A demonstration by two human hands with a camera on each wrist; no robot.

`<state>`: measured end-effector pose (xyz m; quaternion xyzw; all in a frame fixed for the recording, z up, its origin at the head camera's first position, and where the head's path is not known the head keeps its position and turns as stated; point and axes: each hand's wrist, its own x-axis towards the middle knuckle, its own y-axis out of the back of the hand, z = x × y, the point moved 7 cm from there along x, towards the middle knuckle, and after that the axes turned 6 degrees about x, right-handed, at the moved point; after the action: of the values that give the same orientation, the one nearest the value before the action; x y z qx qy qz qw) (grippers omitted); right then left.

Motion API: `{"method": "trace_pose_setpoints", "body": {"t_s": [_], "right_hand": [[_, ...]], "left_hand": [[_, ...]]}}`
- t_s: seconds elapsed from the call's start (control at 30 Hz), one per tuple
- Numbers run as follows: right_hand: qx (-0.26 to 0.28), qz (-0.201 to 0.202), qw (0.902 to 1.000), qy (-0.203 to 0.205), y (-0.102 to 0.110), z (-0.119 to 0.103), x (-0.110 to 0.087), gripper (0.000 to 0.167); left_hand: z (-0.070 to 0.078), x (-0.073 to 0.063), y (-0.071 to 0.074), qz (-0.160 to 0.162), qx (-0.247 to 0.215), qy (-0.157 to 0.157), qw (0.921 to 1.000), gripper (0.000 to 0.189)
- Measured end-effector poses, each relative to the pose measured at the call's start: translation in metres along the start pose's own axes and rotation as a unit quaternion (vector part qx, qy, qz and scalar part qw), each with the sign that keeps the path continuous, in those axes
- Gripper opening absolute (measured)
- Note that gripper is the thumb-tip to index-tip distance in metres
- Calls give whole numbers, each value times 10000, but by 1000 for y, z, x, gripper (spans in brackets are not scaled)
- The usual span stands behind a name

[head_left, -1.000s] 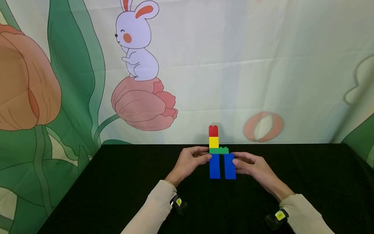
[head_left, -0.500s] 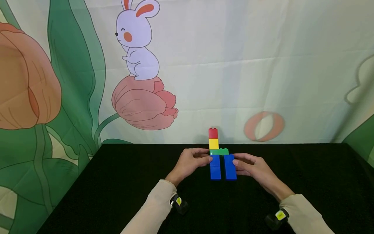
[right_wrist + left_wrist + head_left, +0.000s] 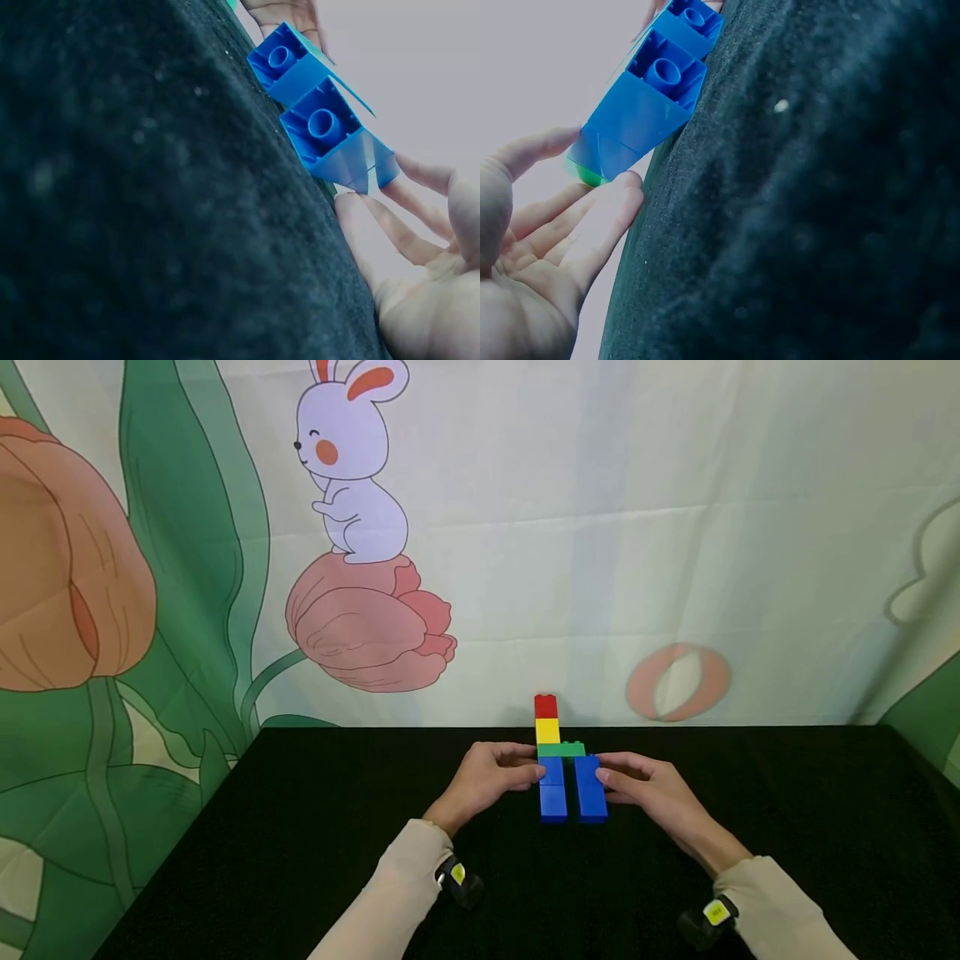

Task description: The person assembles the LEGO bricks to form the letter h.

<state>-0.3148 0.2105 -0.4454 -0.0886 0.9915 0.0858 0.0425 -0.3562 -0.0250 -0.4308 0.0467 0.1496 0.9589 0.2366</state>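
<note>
A small figure of toy building bricks is held between both hands in the head view. A red brick (image 3: 545, 706) tops it, then a yellow brick (image 3: 547, 731), then a wider green brick (image 3: 561, 749). Two blue brick columns, a left one (image 3: 552, 802) and a right one (image 3: 591, 793), stand below with a gap between. The left hand (image 3: 483, 783) pinches the left column's upper part, thumb in front. My right hand (image 3: 652, 785) pinches the right column near its top. Both wrist views show the columns' hollow undersides, tilted toward the cameras; the back is hidden.
A black cloth-covered table (image 3: 300, 860) lies beneath the hands. Behind it hangs a pale curtain (image 3: 510, 527) printed with a rabbit and tulips. Each wrist carries a small dark camera, the left one (image 3: 467, 889) and the right one (image 3: 701, 927).
The figure's top has sunk a little in the head view and its blue bottoms have dropped slightly, so it looks shorter. Both hands keep their hold and have barely moved.
</note>
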Motion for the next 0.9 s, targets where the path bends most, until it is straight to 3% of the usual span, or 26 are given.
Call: {"method": "trace_pose_setpoints", "body": {"t_s": [0.33,0.9], "right_hand": [[-202,140,9997,-90,-1,2,0,67],[-462,217,9983,-262,-3,4,-2,66]], "left_hand": [[0,-2,-2,-167,26,60,9998,44],[-6,-2,1,-35,50,355,9993,40]]}}
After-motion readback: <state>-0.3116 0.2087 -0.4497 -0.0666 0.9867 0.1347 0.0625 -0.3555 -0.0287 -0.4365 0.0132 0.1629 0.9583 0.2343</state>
